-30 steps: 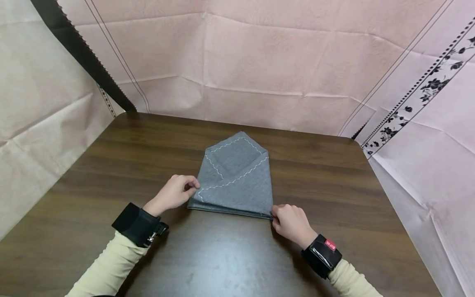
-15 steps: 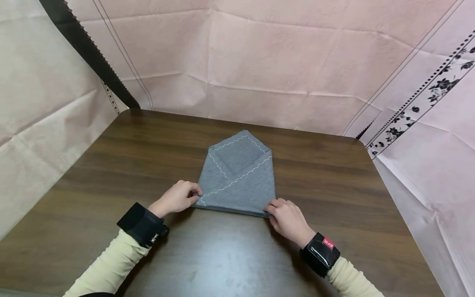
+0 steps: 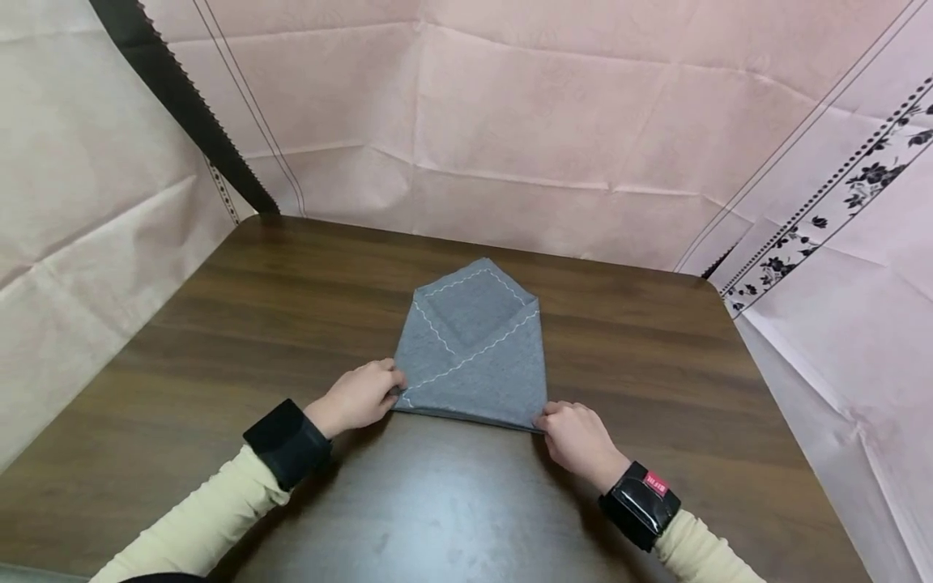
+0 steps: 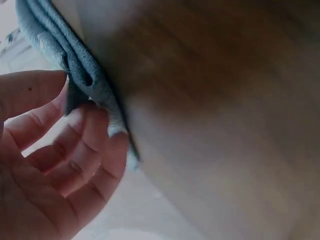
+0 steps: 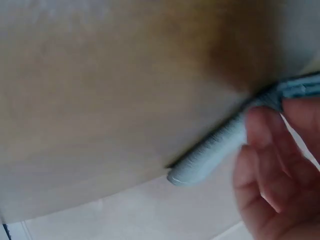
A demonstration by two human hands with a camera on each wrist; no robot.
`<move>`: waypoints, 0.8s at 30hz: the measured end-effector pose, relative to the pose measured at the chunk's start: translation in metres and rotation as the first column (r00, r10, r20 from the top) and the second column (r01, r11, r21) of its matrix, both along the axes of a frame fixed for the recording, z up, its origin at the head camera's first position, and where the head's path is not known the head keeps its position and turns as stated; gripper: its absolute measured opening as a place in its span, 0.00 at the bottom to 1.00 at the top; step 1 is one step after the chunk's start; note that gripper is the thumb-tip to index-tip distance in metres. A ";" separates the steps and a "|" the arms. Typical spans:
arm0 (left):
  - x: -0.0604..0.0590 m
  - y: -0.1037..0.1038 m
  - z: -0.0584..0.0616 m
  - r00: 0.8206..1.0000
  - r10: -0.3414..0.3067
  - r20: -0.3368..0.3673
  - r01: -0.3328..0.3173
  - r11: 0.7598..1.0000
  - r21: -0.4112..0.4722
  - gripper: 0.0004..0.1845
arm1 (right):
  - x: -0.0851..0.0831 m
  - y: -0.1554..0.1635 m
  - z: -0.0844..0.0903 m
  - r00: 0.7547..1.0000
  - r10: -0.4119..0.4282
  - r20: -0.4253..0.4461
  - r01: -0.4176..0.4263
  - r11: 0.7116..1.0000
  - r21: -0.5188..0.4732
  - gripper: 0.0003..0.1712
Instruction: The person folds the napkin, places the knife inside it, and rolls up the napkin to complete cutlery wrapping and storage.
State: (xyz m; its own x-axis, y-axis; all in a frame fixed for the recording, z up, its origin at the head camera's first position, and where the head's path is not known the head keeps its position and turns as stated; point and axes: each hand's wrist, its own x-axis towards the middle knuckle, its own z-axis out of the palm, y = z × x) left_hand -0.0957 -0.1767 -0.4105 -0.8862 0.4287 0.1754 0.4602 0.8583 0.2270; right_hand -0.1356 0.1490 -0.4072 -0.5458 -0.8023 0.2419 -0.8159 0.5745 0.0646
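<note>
A folded grey cloth [image 3: 477, 356] with wavy white stitching lies on the dark wooden table, its pointed end away from me. At its near left corner my left hand [image 3: 362, 394] pinches the edge. My right hand [image 3: 581, 441] grips the near right corner between thumb and fingers. Seen from the left wrist, several layers of the cloth [image 4: 90, 65] meet the thumb and curled fingers [image 4: 82, 150]. The right wrist view has the cloth's side edge [image 5: 205, 152] running away from the pinching fingertips [image 5: 257, 125]. The fabric's underside is hidden.
The brown wooden table [image 3: 641, 364] reaches out on all sides of the cloth. Pale pink sheeting [image 3: 539, 121] hangs behind it and at both sides. Each wrist wears a black strap, such as the right strap [image 3: 640, 505].
The left hand has slid toward the near left corner, its fingers now closer around the edge. The right hand shifted inward, then back to the right corner. The cloth keeps its shape.
</note>
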 end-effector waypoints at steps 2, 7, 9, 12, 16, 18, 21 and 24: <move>0.007 0.003 0.003 0.995 -0.046 -0.092 0.038 0.996 -0.084 0.07 | -0.003 -0.001 0.005 0.999 -0.001 0.044 0.002 1.000 -0.013 0.09; 0.028 0.009 0.009 0.991 -0.132 0.011 0.132 0.979 -0.155 0.24 | -0.034 -0.017 0.017 0.994 -0.056 0.098 0.063 0.996 -0.071 0.10; 0.033 0.012 0.011 0.984 -0.126 0.130 0.144 0.980 -0.135 0.29 | -0.053 -0.026 0.018 0.985 -0.102 0.142 0.107 0.994 -0.027 0.23; 0.035 0.013 0.009 0.961 -0.124 0.247 0.152 0.983 -0.098 0.31 | -0.083 -0.043 0.011 0.951 -0.181 0.252 0.160 0.982 0.099 0.34; 0.036 0.012 0.005 0.941 -0.132 0.312 0.161 0.984 -0.071 0.33 | -0.106 -0.051 -0.001 0.893 -0.291 0.343 0.219 0.948 0.231 0.38; 0.034 0.012 0.005 0.936 -0.134 0.325 0.162 0.985 -0.059 0.33 | -0.112 -0.048 -0.005 0.874 -0.338 0.349 0.249 0.928 0.276 0.38; 0.030 0.010 0.006 0.934 -0.137 0.329 0.162 0.985 -0.051 0.34 | -0.118 -0.045 -0.005 0.843 -0.402 0.359 0.280 0.896 0.345 0.40; 0.026 0.008 0.007 0.934 -0.136 0.330 0.158 0.987 -0.042 0.33 | -0.122 -0.044 -0.003 0.818 -0.422 0.391 0.285 0.888 0.362 0.42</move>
